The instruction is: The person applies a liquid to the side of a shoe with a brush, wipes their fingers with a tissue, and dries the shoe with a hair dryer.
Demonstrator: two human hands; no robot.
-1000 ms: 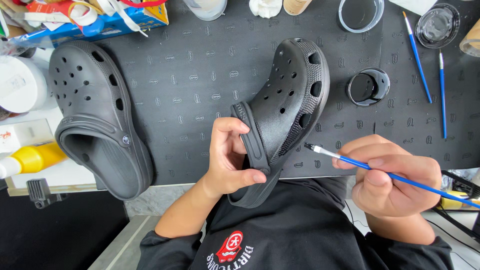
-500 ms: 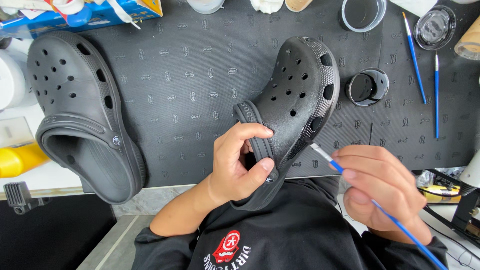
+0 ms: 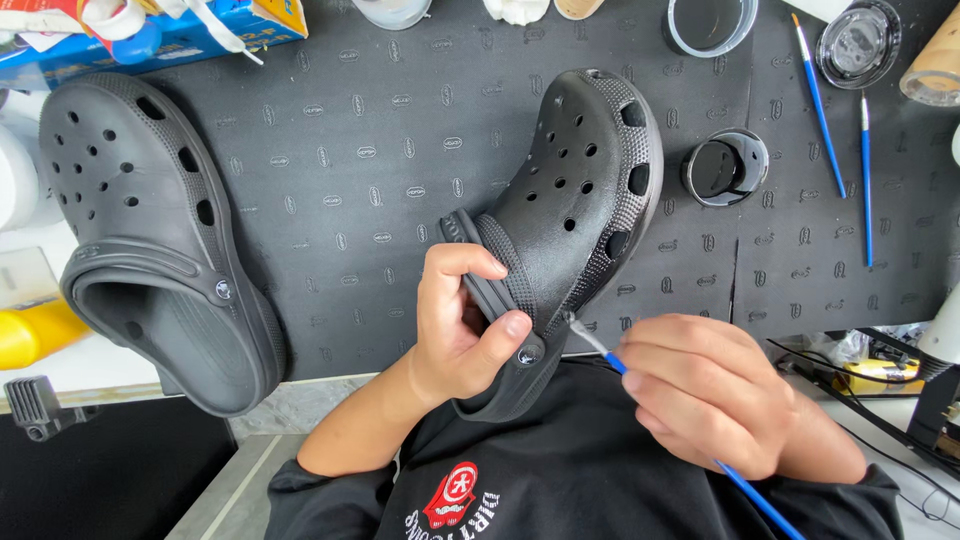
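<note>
Brush [image 3: 610, 362] tip meets the side of a black clog [image 3: 570, 220], just beside the strap rivet, near the table's front edge. The left hand [image 3: 460, 330] clamps the clog's heel strap, thumb pressed by the rivet, toe resting on the dark mat [image 3: 350, 150]. The right hand [image 3: 715, 400] pinches the blue handle low, close to the bristles. For clean work here, the clog is best kept braced against mat and body, with short strokes and light pressure. A second clog [image 3: 150, 240] lies well apart to the left; an open black pot [image 3: 725, 167] and spare brushes [image 3: 820, 100] sit to the right.
</note>
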